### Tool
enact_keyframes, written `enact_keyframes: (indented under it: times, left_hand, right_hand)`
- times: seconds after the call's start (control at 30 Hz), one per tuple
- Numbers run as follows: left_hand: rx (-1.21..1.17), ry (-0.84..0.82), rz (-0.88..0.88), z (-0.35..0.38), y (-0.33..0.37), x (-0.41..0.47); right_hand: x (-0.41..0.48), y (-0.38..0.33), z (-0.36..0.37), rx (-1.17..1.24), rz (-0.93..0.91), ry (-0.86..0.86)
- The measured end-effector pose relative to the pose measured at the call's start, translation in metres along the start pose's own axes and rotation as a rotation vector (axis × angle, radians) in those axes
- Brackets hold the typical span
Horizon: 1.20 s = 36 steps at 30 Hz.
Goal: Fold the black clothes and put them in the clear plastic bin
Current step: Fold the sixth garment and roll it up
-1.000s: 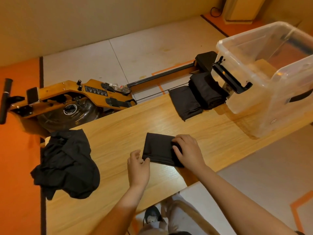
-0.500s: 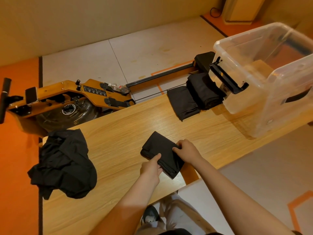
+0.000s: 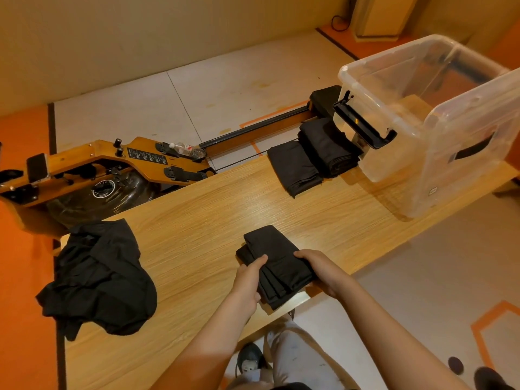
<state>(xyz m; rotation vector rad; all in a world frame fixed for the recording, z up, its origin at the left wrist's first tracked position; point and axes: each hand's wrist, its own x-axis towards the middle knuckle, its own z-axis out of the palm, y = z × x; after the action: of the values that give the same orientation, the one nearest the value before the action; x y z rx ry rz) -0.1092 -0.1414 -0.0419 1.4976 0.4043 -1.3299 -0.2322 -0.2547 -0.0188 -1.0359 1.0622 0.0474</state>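
Observation:
A folded black garment (image 3: 274, 260) lies near the front edge of the wooden table (image 3: 202, 209), turned diagonally. My left hand (image 3: 247, 280) grips its left edge, thumb on top. My right hand (image 3: 318, 267) grips its right edge. Two more folded black garments, one flat (image 3: 294, 166) and one thicker (image 3: 327, 146), lie at the table's far side beside the clear plastic bin (image 3: 439, 153), which stands at the right end with nothing black inside. A crumpled pile of black clothes (image 3: 98, 277) sits at the table's left end.
A wooden rowing machine (image 3: 112, 164) with a black rail stands on the floor behind the table. The bin's black latch handle (image 3: 363, 123) sticks out toward the folded garments. My shoes and legs show below the table's front edge.
Both hands went from pressing the folded garment flat to gripping its two sides. The garment has turned diagonal and slid toward the front edge.

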Motion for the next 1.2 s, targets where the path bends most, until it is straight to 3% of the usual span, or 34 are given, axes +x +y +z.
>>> enact_keyframes:
  times: [0.33, 0.53, 0.7, 0.9, 1.03, 1.2]
  left_hand:
    - [0.136, -0.032, 0.186, 0.008, 0.028, -0.008]
    - [0.204, -0.135, 0.462, 0.052, 0.104, -0.005]
    - [0.236, -0.18, 0.615, 0.107, 0.179, 0.032]
    - [0.419, -0.052, 0.444, 0.136, 0.18, 0.104]
    - [0.244, 0.01, 0.346, 0.134, 0.179, 0.117]
    - [0.255, 0.12, 0.476, 0.141, 0.186, 0.13]
  right_hand:
    - [-0.011, -0.022, -0.002, 0.008, -0.066, 0.071]
    - [0.008, -0.09, -0.016, 0.089, -0.244, 0.186]
    - [0.055, -0.139, -0.037, 0.291, -0.395, 0.267]
    - [0.117, -0.12, -0.046, 0.643, -0.14, 0.449]
    - [0.128, -0.115, -0.049, 0.662, -0.118, 0.423]
    - [0.136, -0.115, -0.046, 0.545, -0.105, 0.533]
